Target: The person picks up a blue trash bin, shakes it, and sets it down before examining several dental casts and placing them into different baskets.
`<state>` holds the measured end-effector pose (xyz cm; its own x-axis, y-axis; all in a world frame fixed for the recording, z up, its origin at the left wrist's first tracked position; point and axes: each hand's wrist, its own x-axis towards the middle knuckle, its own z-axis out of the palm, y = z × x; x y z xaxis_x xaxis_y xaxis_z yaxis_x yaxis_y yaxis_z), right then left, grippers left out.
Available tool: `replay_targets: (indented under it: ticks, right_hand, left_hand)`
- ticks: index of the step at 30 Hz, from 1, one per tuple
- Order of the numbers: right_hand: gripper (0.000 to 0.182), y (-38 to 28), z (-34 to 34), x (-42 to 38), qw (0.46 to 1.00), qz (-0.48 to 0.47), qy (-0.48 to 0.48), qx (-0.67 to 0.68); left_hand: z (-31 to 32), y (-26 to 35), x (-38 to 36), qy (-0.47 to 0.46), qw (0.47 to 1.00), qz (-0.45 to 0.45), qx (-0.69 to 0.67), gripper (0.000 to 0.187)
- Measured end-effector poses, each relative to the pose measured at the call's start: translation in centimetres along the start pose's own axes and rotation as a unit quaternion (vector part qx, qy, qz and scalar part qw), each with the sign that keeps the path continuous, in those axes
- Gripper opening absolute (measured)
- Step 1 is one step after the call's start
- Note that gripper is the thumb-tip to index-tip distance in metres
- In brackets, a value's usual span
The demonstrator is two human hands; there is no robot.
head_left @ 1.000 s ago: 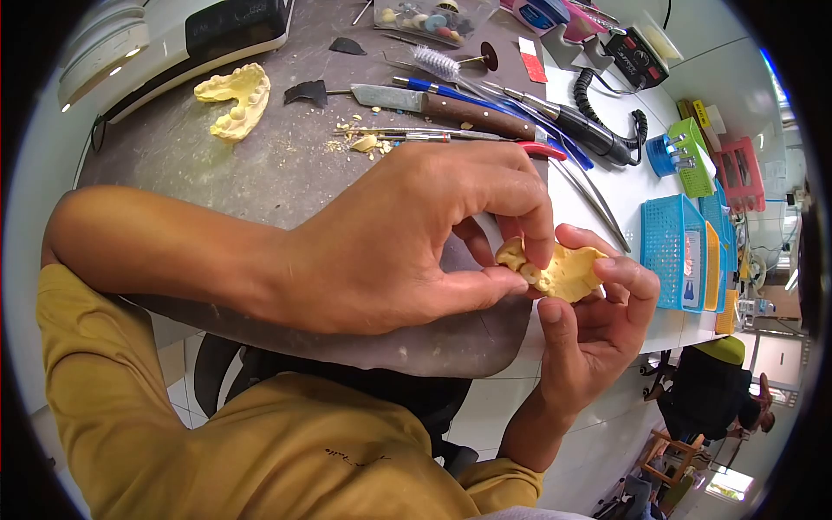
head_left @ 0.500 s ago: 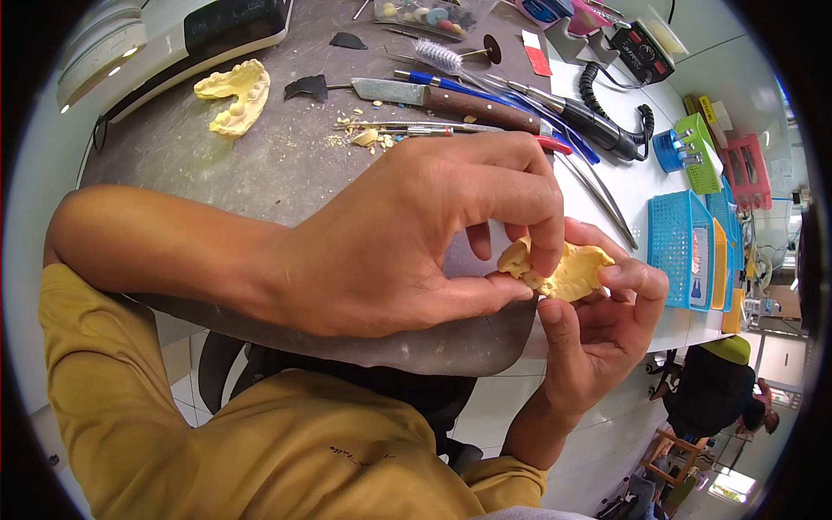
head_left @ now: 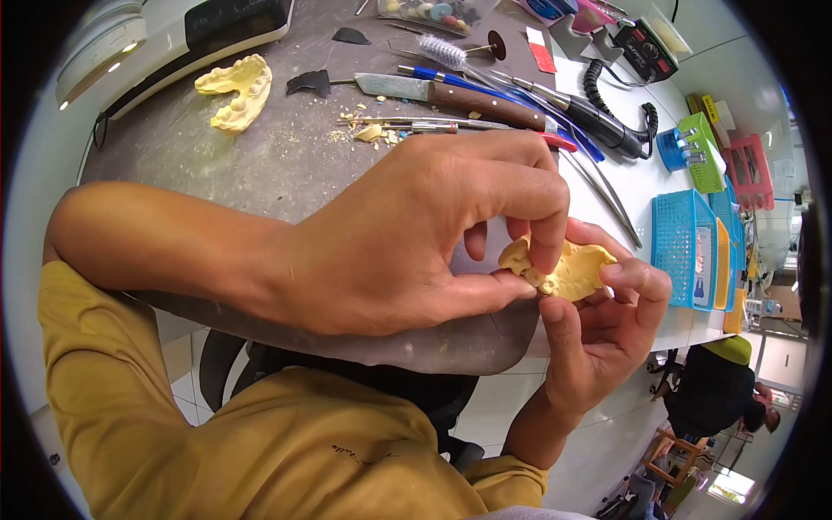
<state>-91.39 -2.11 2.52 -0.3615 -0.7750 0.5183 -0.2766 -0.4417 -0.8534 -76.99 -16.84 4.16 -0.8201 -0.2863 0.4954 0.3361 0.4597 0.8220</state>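
Observation:
A yellow dental cast is held between both hands, right of centre. My left hand reaches over it from the left, palm down, its index fingertip pressed inside the cast and its thumb at the near left edge. From below and to the right, my right hand supports the piece, with the thumb at its near edge and fingers curled round the far and right sides. Another yellow cast, horseshoe-shaped, lies on the grey mat at the upper left.
Beyond my left hand lie a wooden-handled knife, yellow crumbs, a black handpiece and tweezers. Blue baskets stand at the right. A lamp is at the upper left. A person sits in the right background.
The view has shifted very slightly. Both hands keep the same hold on the cast.

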Motion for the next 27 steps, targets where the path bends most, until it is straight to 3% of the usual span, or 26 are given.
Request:
replay_targets:
  ticks: [19,20,21,23,27]
  right_hand:
    - [0.044,0.0,-0.2,0.0,0.999,0.019,-0.010,0.036]
    - [0.044,0.0,-0.2,0.2,0.998,0.026,-0.012,0.049]
    - [0.043,-0.1,-0.7,0.4,0.998,0.034,-0.030,0.048]
    - [0.042,-0.1,-0.9,0.4,0.995,0.061,-0.033,0.073]
    - [0.039,-0.8,-1.1,0.6,0.993,0.090,-0.030,0.070]
  left_hand:
    - [-0.3,0.2,0.2,-0.017,0.999,-0.019,0.036,0.016]
    - [-0.5,0.6,0.3,-0.037,0.997,-0.069,0.015,0.019]
    - [-0.4,0.6,0.5,-0.054,0.997,-0.047,0.001,0.019]
    - [-0.4,0.6,0.5,-0.052,0.994,-0.092,0.006,0.026]
    - [-0.3,0.3,0.2,-0.072,0.994,-0.072,-0.031,0.040]
